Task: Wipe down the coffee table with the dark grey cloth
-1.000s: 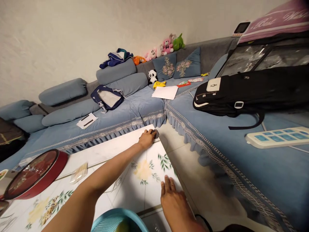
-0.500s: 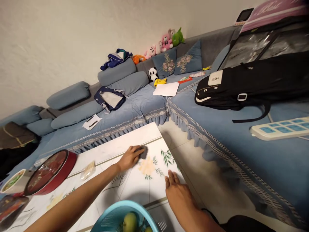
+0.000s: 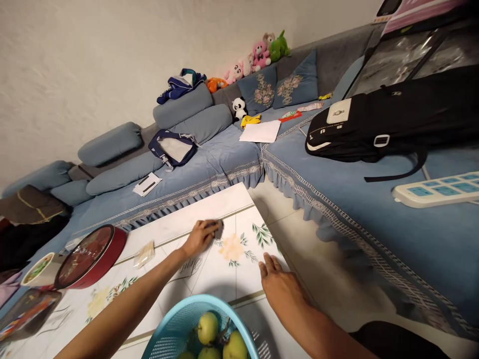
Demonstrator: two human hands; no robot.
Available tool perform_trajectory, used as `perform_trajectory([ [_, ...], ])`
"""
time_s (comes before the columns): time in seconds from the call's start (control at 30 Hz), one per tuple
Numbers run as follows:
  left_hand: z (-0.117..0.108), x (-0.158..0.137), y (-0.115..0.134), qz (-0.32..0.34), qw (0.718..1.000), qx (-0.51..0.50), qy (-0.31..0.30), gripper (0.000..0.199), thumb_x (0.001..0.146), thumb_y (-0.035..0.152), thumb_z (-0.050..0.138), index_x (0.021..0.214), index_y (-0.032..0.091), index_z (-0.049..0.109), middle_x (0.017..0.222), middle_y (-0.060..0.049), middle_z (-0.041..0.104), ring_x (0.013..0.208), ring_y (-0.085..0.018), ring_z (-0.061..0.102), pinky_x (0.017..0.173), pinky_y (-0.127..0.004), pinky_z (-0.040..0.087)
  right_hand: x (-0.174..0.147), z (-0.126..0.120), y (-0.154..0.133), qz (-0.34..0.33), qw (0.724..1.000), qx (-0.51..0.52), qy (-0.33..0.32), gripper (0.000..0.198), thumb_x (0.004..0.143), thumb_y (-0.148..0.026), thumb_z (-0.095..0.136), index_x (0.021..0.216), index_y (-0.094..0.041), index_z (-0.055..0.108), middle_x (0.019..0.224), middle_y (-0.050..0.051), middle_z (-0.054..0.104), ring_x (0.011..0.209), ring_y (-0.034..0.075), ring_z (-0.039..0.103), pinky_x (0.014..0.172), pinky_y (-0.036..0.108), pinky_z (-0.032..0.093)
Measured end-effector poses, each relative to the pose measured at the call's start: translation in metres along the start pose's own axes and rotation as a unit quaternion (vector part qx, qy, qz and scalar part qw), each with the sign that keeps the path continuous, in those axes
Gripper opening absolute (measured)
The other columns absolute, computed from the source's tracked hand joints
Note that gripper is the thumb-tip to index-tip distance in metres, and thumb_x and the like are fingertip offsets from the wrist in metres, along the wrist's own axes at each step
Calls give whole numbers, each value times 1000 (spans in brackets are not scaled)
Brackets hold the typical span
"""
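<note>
My left hand [image 3: 201, 237] is closed round a small dark grey cloth or sponge [image 3: 219, 229] and presses it on the white tabletop [image 3: 209, 204]. Whether it is cloth or sponge I cannot tell. Near the table's right edge my right hand [image 3: 280, 281] lies flat, fingers stretched out, holding nothing. Between both hands the tabletop carries a printed yellow flower [image 3: 231, 247] with green leaves. Close to me, a light blue plastic basket [image 3: 179, 311] holds several green fruits [image 3: 208, 328], perhaps pears or apples.
On the table's left stand a red round lidded container [image 3: 112, 257], a bowl of greens [image 3: 39, 269], a clear packet of toothpicks [image 3: 144, 253] and a dark tray [image 3: 30, 311]. A blue sofa [image 3: 209, 159] bends round the table, bearing a black bag [image 3: 359, 127] and a power strip [image 3: 437, 190].
My left hand has slid the grey cloth or sponge slightly left across the tabletop. My right hand stays flat near the edge. The view has shifted, showing more of the basket's fruit.
</note>
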State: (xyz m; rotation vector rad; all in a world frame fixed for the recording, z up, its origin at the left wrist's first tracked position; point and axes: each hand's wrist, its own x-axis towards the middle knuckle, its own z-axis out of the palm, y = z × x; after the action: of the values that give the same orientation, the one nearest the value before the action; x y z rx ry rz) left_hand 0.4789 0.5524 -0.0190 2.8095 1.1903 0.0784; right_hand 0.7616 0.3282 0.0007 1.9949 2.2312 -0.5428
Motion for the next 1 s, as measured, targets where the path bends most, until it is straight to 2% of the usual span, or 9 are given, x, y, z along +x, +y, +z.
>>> perform_trajectory([
  [0.1,-1,-66,3,123,990,-50,-43,46,110,32,47,154,36,63,159,-9,58,136,-29,54,114,-49,50,-3,-2,3,-8,1000,13,-9,74,86,12,38,156,-4,55,166,30,39,154,40,48,95,59,67],
  [0.2,-14,-86,-25,89,994,-44,-33,45,111,32,44,150,35,66,156,-10,60,131,-29,57,112,-50,52,-4,-6,6,-19,999,12,-30,75,85,15,34,156,-1,53,167,29,36,156,39,45,101,60,64],
  [0.33,-21,-15,-48,-106,994,22,32,49,107,26,40,144,27,71,144,-14,66,124,-32,58,111,-55,51,-4,-10,5,-20,999,13,-34,71,87,13,36,154,1,55,166,30,37,154,40,47,102,59,64],
  [0.4,-15,30,-33,-110,993,23,35,51,106,23,39,147,24,69,145,-15,65,126,-32,57,114,-55,49,-4,-11,5,-18,999,16,-29,69,87,13,38,153,1,58,165,30,39,153,40,50,101,57,65],
  [0.47,-8,57,-3,-59,998,7,18,50,105,22,44,149,25,68,152,-13,62,130,-31,56,117,-52,47,-3,-12,6,-15,1000,18,-17,67,88,12,40,151,1,60,164,30,42,151,38,52,104,52,64],
  [0.53,-4,56,30,25,999,-17,-14,49,104,22,50,148,31,69,157,-8,60,132,-29,56,118,-47,46,-4,-15,9,-16,1000,25,-9,62,91,11,41,148,0,64,163,29,46,150,35,55,109,45,61],
  [0.7,-19,-39,59,269,953,-67,-124,50,108,31,51,156,40,60,161,-5,59,143,-31,51,123,-49,43,-12,-23,21,-26,998,52,-37,62,94,11,39,146,-7,68,165,21,48,150,26,55,118,35,53],
  [0.83,-27,-81,50,281,948,-34,-149,55,110,30,49,163,44,48,159,-4,62,141,-31,53,119,-48,47,-13,-25,25,-19,996,62,-62,65,93,11,36,149,-7,65,168,20,44,152,28,53,119,38,53],
  [1.0,-4,-17,95,291,949,-2,-123,55,113,26,42,166,40,45,162,-7,58,139,-32,53,117,-50,45,-5,-29,22,-27,995,77,-58,59,93,12,36,134,-4,74,162,24,51,148,29,58,116,41,55],
])
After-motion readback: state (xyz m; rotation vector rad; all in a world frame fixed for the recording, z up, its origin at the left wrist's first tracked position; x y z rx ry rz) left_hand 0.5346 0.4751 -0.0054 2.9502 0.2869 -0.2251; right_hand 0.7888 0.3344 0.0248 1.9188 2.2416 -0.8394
